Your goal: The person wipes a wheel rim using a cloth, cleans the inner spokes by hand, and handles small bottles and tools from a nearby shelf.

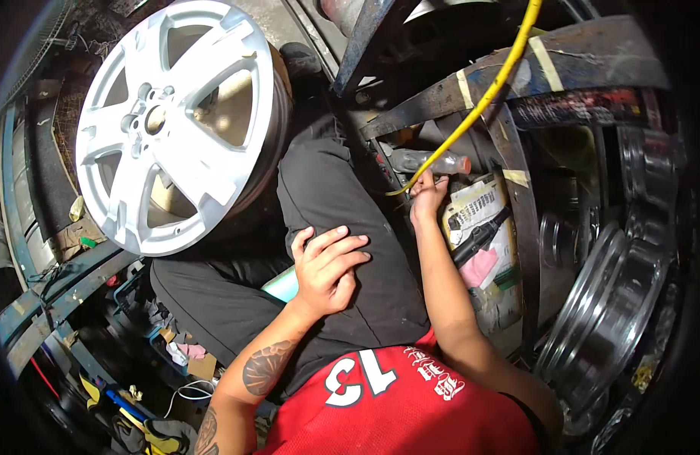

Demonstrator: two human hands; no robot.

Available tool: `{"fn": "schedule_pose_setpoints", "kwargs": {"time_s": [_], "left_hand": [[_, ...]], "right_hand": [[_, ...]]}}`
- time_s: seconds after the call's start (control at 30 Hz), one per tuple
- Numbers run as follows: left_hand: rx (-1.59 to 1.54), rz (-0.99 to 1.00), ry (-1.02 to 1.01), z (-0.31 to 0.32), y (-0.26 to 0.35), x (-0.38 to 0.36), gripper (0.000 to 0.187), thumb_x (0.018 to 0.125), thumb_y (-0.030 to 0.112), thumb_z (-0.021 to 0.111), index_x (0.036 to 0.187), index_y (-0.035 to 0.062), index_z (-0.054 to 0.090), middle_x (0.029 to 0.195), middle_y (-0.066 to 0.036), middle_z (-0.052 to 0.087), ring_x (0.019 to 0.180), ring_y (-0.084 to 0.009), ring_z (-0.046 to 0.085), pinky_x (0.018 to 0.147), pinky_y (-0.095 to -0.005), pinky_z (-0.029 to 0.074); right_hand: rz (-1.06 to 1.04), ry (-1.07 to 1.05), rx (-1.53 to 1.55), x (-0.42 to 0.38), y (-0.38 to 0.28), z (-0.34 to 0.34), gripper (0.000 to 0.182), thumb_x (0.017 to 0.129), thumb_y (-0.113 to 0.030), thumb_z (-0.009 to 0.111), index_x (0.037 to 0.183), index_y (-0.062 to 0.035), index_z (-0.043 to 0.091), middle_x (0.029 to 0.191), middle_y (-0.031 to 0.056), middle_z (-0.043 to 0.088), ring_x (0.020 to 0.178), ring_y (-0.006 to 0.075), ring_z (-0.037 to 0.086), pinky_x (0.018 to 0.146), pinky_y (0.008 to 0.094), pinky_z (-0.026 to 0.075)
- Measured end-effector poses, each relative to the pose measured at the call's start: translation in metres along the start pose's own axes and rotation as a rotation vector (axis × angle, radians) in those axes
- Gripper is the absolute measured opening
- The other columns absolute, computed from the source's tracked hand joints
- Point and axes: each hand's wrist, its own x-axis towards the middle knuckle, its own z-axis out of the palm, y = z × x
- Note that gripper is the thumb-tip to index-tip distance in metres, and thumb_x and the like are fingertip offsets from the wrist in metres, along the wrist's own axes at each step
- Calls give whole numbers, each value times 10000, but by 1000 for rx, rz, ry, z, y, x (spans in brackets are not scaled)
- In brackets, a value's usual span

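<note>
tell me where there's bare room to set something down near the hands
Little is free. The bare patch is the black trousers between the alloy wheel and the right hand. The left hand rests on the thigh. Right of the right hand it is crowded: plastic bottle, yellow hose, papers, chrome rims.

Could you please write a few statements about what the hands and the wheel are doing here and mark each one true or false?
1. The left hand rests flat on the person's dark trouser leg. True.
2. The right hand holds the silver alloy wheel. False: it reaches to the yellow hose, well apart from the wheel.
3. The alloy wheel leans against the person's knee. True.
4. The yellow hose lies coiled on the person's lap. False: it runs up from the right hand to the top edge of the picture.
5. A clear plastic bottle lies just above the right hand. True.
</note>
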Motion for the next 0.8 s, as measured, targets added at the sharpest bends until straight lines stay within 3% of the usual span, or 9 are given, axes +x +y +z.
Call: {"fn": "schedule_pose_setpoints", "kwargs": {"time_s": [0.13, 0.23, 0.5, 0.67, 0.8], "left_hand": [[-14, -22, -15, -1, 3, 2, 317, 712, 19, 582, 950, 135, 756, 1157, -12, 751, 1250, -243, 595, 1166, -465, 237], [-29, -40, -24, -1, 5, 3, 307, 733, 10, 590, 960, 134, 755, 1168, -16, 749, 1255, -248, 596, 1163, -466, 242], [-60, -38, -40, -1, 5, 5, 267, 804, -1, 607, 977, 136, 756, 1184, -17, 748, 1265, -263, 603, 1153, -476, 261], [-62, -43, -31, -3, 6, 2, 253, 822, 5, 610, 983, 135, 756, 1192, -16, 748, 1271, -267, 601, 1154, -481, 264], [-63, -52, -30, -4, 5, -1, 247, 830, 10, 609, 987, 133, 755, 1200, -18, 747, 1281, -264, 595, 1162, -483, 258]], "right_hand": [[5, 38, 23, -12, -29, -16, 292, 966, -216, 725, 1115, -166, 479, 725, -44, 489, 493, 33, 355, 420, 211, 244], [65, 21, 80, -24, -49, -30, 234, 978, -269, 696, 938, -143, 504, 711, -26, 480, 473, 64, 372, 420, 231, 274], [254, -15, 258, -45, -74, -51, 367, 990, -385, 656, 765, -167, 465, 696, -28, 469, 484, 77, 367, 433, 241, 281], [198, -77, 219, -59, -82, -57, 347, 976, -366, 679, 790, -170, 462, 689, -29, 470, 489, 77, 386, 431, 242, 286], [113, -159, 128, -74, -88, -66, 216, 955, -286, 707, 917, -145, 548, 711, -46, 493, 506, 53, 396, 437, 240, 287]]}}
